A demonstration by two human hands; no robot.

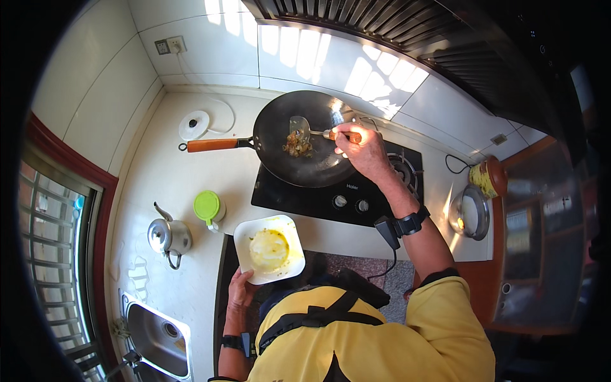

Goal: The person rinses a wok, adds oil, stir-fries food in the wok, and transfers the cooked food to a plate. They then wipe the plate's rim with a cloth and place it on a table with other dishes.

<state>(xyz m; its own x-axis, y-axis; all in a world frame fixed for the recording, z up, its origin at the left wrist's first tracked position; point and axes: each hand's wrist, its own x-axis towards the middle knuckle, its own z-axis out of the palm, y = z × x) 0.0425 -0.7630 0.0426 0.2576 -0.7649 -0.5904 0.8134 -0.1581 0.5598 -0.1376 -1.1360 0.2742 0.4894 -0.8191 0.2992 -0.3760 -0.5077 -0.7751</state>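
My right hand (360, 148) grips the wooden handle of a metal spatula (321, 133). The spatula's blade rests against a small heap of browned food (298, 144) in a black wok (281, 169). On the left the wok's wooden handle (212, 145) points out over the counter. My left hand (241, 288) holds a square white bowl (242, 248) by its near corner, in front of the counter's edge. The bowl is tilted towards me and has yellow liquid residue with small green bits inside.
A black Haier gas hob (305, 196) carries the wok. Left of it stand a lime-lidded container (206, 205), a metal kettle (169, 237) and a white lid (194, 125). A steel sink (157, 329) is at lower left, a metal bowl (470, 212) at right, a range hood (382, 24) above.
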